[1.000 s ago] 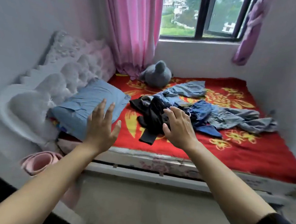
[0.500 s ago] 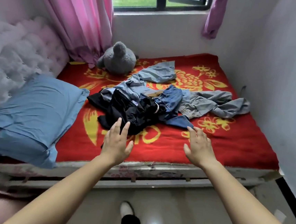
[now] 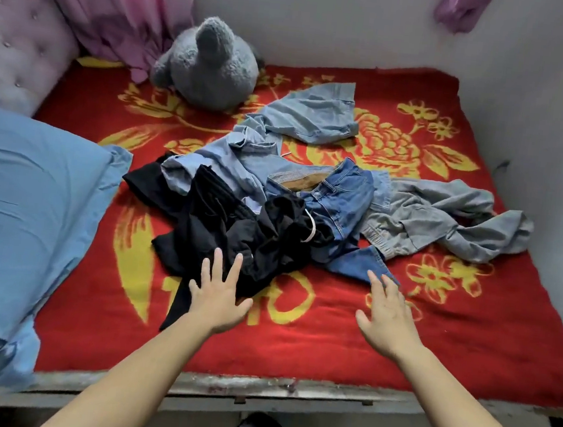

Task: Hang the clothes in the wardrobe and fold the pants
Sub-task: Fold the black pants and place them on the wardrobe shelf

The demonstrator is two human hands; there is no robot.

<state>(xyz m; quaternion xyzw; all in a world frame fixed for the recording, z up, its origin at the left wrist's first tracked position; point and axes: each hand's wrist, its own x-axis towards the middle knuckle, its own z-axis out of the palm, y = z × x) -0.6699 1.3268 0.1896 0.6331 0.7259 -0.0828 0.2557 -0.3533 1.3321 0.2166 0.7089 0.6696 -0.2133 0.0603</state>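
A heap of clothes lies in the middle of the red blanket [image 3: 312, 347]. Black garments [image 3: 233, 232] form its near left part, dark blue jeans [image 3: 339, 205] sit in the centre, a light blue denim piece [image 3: 313, 116] lies behind, and grey trousers [image 3: 444, 222] spread to the right. My left hand [image 3: 219, 293] is stretched out with fingers spread over the near edge of the black garments. My right hand [image 3: 385, 313] is open with straight fingers, just short of the jeans' leg end. Neither hand holds anything.
A grey plush toy [image 3: 208, 65] sits at the back by the pink curtain [image 3: 121, 1]. A blue pillow [image 3: 21, 222] lies on the left against a tufted headboard [image 3: 18, 40]. Walls close in the back and right. The bed's worn front edge [image 3: 256, 386] is below my arms.
I have come closer to the bed and my view has tilted down. Both hands have moved forward over the blanket toward the clothes pile.
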